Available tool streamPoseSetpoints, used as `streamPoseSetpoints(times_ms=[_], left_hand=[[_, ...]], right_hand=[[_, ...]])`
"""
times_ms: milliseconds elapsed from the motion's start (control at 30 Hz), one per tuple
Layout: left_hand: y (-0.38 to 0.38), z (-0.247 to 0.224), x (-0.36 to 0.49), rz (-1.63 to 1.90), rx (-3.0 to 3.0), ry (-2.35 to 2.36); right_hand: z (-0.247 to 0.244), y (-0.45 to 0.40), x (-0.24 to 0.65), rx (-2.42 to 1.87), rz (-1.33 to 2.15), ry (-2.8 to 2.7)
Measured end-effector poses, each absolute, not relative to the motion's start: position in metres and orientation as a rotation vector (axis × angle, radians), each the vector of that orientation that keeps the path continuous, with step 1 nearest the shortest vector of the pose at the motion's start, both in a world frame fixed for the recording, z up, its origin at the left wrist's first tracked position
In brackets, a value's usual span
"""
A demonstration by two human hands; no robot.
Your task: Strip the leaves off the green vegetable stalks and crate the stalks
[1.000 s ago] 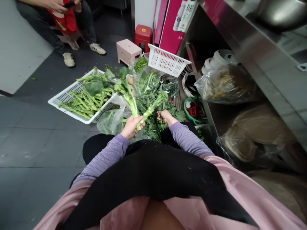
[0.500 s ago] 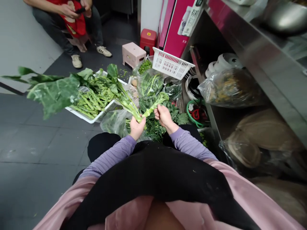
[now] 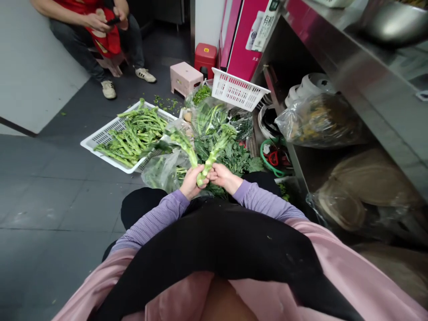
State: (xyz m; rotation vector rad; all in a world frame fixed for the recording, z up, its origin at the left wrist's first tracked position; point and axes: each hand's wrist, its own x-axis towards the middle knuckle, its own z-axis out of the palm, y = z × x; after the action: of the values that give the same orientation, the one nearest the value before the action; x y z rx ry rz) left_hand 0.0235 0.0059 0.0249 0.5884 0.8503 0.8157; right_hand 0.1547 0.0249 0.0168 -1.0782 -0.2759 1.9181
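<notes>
My left hand [image 3: 191, 182] is closed round the lower ends of broccolini stalks [image 3: 214, 154], which fan out upward in a V with green heads at the tips. My right hand [image 3: 223, 175] meets it from the right, its fingers pinched at the base of the right-hand stalk. Some fingertips of both hands are hidden behind the stems. Beyond them to the left, a white slotted basket [image 3: 89, 141] holds a pile of trimmed broccolini [image 3: 133, 138]. Loose dark green leaves [image 3: 236, 158] lie in a heap just past my hands.
Clear plastic bags [image 3: 162, 171] and bagged greens [image 3: 210, 117] crowd the floor ahead. A white basket [image 3: 239, 91], a pink stool [image 3: 186, 76] and a green basket [image 3: 274, 169] stand around. Steel shelving [image 3: 361, 67] runs along the right. Another person [image 3: 100, 26] sits far left, holding a phone.
The large leafy part that stretched left over the basket is gone from sight. My right hand has moved down and left to meet my left hand at the stalk bases.
</notes>
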Motion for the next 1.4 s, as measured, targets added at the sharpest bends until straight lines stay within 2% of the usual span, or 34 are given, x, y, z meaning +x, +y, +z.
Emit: streamPoseSetpoints(times_ms=[67,133,200,267,533,733,933,1067,1233,1300,1400], left_hand=[[0.006,0.029,0.024,0.803,0.594,0.809],[0.010,0.028,0.023,0.776,0.584,0.808],[0.015,0.026,0.020,0.653,0.523,0.761],[0.021,0.023,0.017,0.501,0.433,0.674],[0.022,0.020,0.010,0.237,0.308,0.493],[0.013,0.027,0.011,0.356,0.596,0.616],[0.014,0.031,0.013,0.534,0.670,0.705],[0.018,0.027,0.013,0.583,0.614,0.759],[0.014,0.025,0.014,0.638,0.639,0.779],[0.010,0.025,0.016,0.684,0.663,0.811],[0.009,0.026,0.017,0.794,0.713,0.840]], right_hand=[[0.011,0.022,0.151,-1.180,1.905,-0.299],[0.012,0.022,0.157,-1.211,1.700,-0.380],[0.020,0.024,0.170,-1.134,1.463,-0.483],[0.032,0.026,0.183,-1.013,1.398,-0.563],[0.064,0.021,0.186,-0.846,1.576,-0.594],[0.054,0.023,0.188,-1.070,2.069,-0.461],[0.050,0.005,0.195,-1.050,1.424,-0.604],[0.065,-0.001,0.200,-0.958,1.391,-0.746],[0.067,0.008,0.192,-0.980,1.308,-0.633],[0.064,0.014,0.191,-0.994,1.406,-0.515],[0.057,0.019,0.189,-1.054,1.880,-0.340]])
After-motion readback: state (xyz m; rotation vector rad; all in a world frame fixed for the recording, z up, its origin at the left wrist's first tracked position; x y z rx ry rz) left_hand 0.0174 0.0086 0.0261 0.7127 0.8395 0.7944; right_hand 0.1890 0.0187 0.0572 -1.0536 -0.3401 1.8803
